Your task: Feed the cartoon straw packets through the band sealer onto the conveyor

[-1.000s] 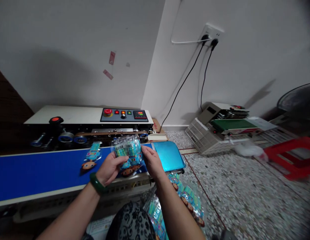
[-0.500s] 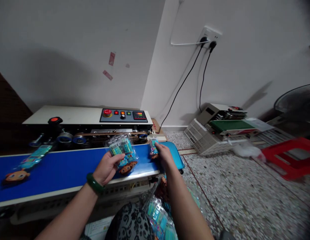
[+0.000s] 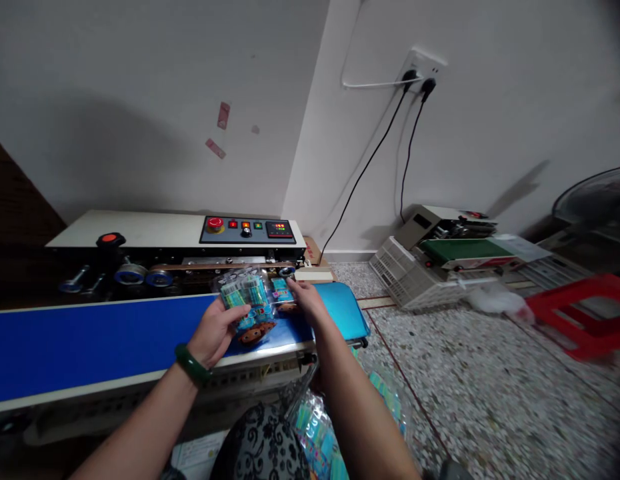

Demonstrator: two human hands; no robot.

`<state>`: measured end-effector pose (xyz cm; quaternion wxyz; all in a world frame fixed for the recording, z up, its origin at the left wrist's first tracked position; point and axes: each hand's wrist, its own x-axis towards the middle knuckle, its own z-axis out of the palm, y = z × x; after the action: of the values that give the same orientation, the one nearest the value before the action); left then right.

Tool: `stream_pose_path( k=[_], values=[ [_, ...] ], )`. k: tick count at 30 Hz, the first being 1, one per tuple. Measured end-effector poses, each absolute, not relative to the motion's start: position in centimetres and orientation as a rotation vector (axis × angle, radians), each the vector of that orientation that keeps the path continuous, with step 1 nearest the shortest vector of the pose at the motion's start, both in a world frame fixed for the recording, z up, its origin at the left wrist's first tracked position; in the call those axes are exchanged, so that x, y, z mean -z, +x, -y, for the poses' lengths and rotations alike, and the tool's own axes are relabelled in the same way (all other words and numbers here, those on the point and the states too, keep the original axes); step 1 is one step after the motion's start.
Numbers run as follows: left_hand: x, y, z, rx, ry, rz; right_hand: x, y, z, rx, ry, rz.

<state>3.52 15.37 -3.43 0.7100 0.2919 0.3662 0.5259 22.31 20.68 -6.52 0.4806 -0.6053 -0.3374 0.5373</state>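
While left hand (image 3: 217, 328) grips packet stack (image 3: 246, 303), right hand (image 3: 306, 301) pinches 1 packet (image 3: 281, 291) on blue belt (image 3: 90, 340).

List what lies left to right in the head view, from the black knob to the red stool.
Black knob with red cap → left hand holding a stack of packets → right hand → teal plate → second sealing machine → red stool.

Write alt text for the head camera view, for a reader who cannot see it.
A person's left hand grips a stack of clear packets above a blue conveyor belt, while the right hand touches one small packet lying on the belt. Behind runs a sealing machine with a lit control panel.
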Motion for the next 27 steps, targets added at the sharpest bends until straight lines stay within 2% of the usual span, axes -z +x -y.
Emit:
stream_pose_path(
  k=[3,9,12,18,22,27],
  values=[
    [3.5,3.5,-15.5,-1.174,0.642,-0.811,5.2,20.9,-19.5,-1.115,-1.415,0.981],
    [3.5,3.7,-15.3,-1.125,0.674,-0.768,3.5,18.8,-16.2,-1.392,-1.035,1.255],
    [3.5,4.1,-15.1,-1.093,0.666,-0.76,4.3,18.3,-15.8,-1.405,-1.081,1.109],
    [4.0,4.5,-15.2,-1.212,0.597,-0.842,5.2,18.8,-16.1,-1.071,-1.163,0.833],
    [3.9,4.1,-15.5,-1.238,0.558,-0.92,5.1,22.1,-16.6,-1.172,-1.19,0.613],
    [3.5,3.9,-15.4,-1.218,0.547,-0.937,5.4,25.5,-18.4,-1.311,-1.4,0.639]
  ],
)
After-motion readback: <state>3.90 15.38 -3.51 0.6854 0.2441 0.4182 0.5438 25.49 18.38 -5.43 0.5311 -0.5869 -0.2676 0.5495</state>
